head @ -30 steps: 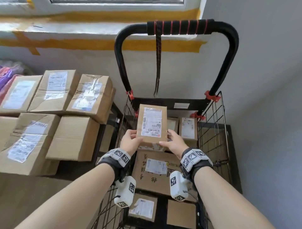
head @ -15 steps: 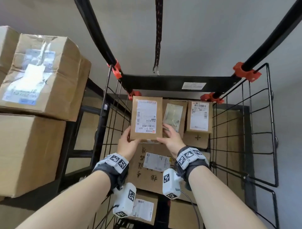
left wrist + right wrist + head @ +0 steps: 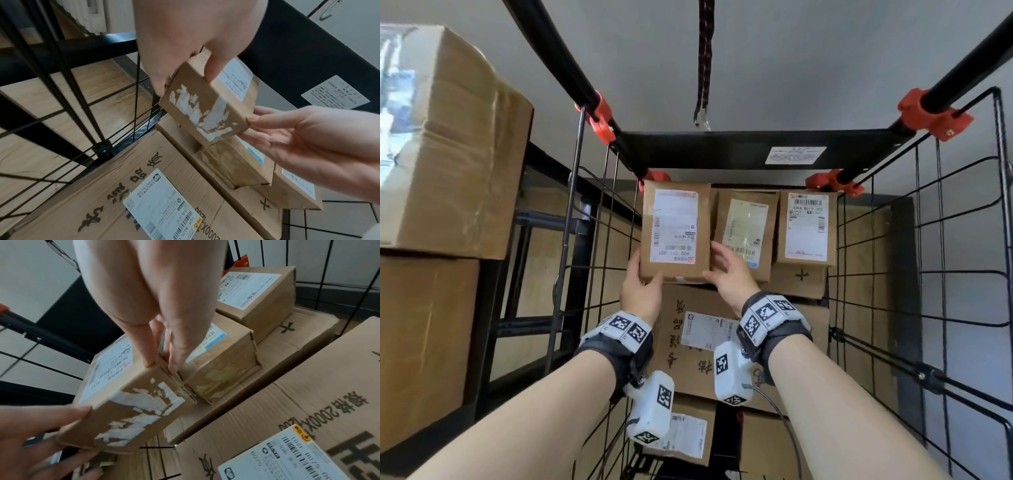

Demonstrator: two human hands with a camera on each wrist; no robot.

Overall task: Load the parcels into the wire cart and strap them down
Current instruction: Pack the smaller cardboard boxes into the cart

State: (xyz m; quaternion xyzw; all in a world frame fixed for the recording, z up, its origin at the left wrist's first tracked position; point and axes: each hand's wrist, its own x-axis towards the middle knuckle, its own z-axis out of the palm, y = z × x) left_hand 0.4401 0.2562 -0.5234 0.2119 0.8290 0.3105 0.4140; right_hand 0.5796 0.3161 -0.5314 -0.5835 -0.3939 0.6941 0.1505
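Note:
A small brown parcel [image 3: 674, 233] with a white label is held between both hands inside the black wire cart [image 3: 602, 240], at the far left of the back row. My left hand [image 3: 642, 275] grips its near left corner, thumb on top. My right hand [image 3: 717, 263] pinches its near right corner. In the left wrist view the parcel [image 3: 205, 113] is tilted above a flat carton. Its near end, seen in the right wrist view [image 3: 127, 402], carries torn white tape. A dark strap [image 3: 703, 68] with a metal hook hangs from the handle.
Two more small parcels [image 3: 746, 229] [image 3: 806, 226] sit side by side right of the held one. A big printed carton [image 3: 698, 329] lies under my wrists. Large cartons [image 3: 441, 154] are stacked on a black rack left of the cart. Wire walls close both sides.
Both hands have carried the parcel forward and down into the cart's back left corner, beside the other small parcels. My head has leaned in over the cart.

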